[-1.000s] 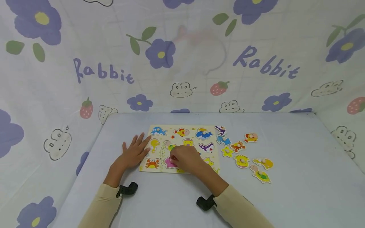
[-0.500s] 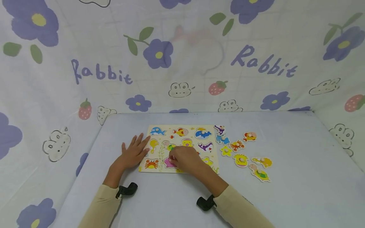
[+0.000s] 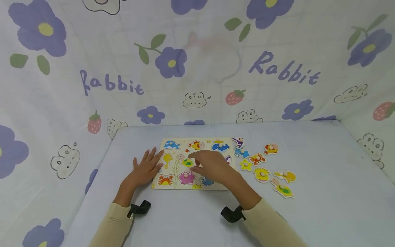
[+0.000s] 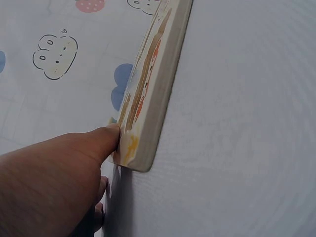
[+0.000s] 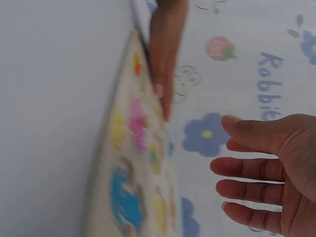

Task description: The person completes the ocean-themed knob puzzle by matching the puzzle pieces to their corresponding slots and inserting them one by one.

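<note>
A wooden peg puzzle board (image 3: 155, 181) with sea animal pictures lies flat on the table. My left hand (image 3: 146, 169) rests at the board's left edge with spread fingers; in the left wrist view its thumb (image 4: 109, 138) touches the board's side. Above the board's middle, my right hand (image 3: 216, 166) hovers with fingers apart, holding nothing. Just left of its fingertips, a pink shell piece (image 3: 187, 177) with a knob sits in the bottom row. Two blue knobbed whale pieces, one at upper left (image 3: 171, 144) and another at upper right (image 3: 219, 146), also sit in the board. The right hand hides part of the board.
Right of the board lie several loose knobbed pieces, among them a turtle (image 3: 282, 188), a seahorse (image 3: 285, 176), a yellow round fish (image 3: 261, 174), a crab (image 3: 257, 159), a starfish (image 3: 246, 165) and a red-yellow fish (image 3: 271, 149). A patterned cloth (image 3: 197, 61) surrounds the table.
My right hand has let go of the pink shell piece's knob, opened its fingers and lifted slightly up and to the right. The left hand has stayed at the board's edge.
</note>
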Demonstrator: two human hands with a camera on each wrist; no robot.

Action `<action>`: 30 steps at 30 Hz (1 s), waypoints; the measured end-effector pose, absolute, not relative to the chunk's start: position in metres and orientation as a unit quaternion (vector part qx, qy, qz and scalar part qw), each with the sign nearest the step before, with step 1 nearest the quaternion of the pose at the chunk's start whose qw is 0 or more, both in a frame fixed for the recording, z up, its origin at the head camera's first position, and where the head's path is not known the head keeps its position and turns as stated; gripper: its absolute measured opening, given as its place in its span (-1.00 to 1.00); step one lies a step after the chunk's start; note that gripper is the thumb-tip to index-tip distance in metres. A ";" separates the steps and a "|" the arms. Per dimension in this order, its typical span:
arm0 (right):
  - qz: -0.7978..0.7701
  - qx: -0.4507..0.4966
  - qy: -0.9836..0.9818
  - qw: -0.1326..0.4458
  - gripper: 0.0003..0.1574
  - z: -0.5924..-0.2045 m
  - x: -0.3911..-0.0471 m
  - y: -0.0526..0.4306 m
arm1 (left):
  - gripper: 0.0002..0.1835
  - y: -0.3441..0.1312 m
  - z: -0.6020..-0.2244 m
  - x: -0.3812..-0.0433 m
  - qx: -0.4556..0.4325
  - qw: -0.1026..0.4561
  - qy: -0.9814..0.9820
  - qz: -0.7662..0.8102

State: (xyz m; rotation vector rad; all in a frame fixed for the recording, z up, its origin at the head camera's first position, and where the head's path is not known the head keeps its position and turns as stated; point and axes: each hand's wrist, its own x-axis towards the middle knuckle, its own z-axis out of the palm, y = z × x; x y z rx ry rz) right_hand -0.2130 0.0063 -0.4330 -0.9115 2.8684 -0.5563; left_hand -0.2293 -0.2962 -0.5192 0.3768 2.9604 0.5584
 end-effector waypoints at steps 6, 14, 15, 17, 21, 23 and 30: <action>-0.213 -0.304 0.928 0.023 -0.49 -0.408 -0.208 0.050 | -0.31 -0.295 -0.521 -0.230 0.121 0.060 0.974 0.183; -0.197 -0.278 0.940 0.021 -0.51 -0.397 -0.195 0.105 | -0.32 -0.295 -0.517 -0.229 0.120 0.057 0.974 0.182; -0.192 -0.272 0.943 0.023 -0.51 -0.398 -0.194 0.111 | -0.32 -0.294 -0.517 -0.229 0.120 0.057 0.974 0.182; -0.187 -0.266 0.945 0.025 -0.53 -0.399 -0.192 0.124 | -0.32 -0.295 -0.516 -0.228 0.120 0.057 0.974 0.182; -0.185 -0.265 0.946 0.022 -0.59 -0.404 -0.193 0.148 | -0.32 -0.296 -0.516 -0.228 0.121 0.055 0.974 0.185; -0.187 -0.263 0.946 0.027 -0.61 -0.406 -0.194 0.158 | -0.31 -0.296 -0.517 -0.229 0.122 0.053 0.973 0.187; -0.194 -0.235 0.950 0.070 -0.65 -0.415 -0.202 0.182 | -0.30 -0.298 -0.523 -0.231 0.123 0.049 0.975 0.180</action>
